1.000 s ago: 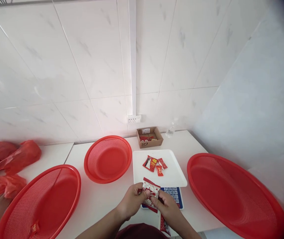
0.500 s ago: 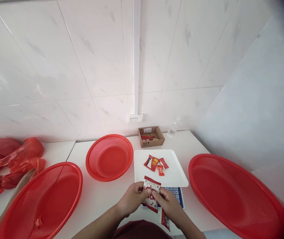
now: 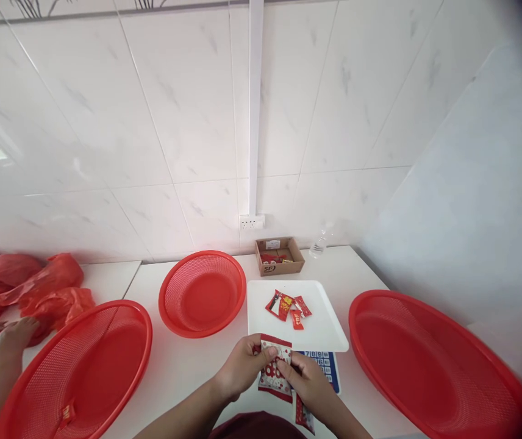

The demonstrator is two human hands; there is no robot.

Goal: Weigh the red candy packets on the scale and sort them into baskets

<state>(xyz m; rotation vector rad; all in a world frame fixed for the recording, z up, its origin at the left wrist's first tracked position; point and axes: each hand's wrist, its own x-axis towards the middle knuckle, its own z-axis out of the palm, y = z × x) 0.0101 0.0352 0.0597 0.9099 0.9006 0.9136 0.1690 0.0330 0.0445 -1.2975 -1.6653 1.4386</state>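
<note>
By the scale, both hands pinch a red-edged packet.

Lower packet partly hidden behind right hand, keypad partly covered, leftmost basket cropped at bottom edge

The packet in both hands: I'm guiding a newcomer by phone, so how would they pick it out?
Find the white tray on the table. Just in front of its near edge, the left hand and right hand hold the packet between them. Its mostly white front, with red print and red end bands, sets it apart from the mostly red packets lying on the tray.
</note>
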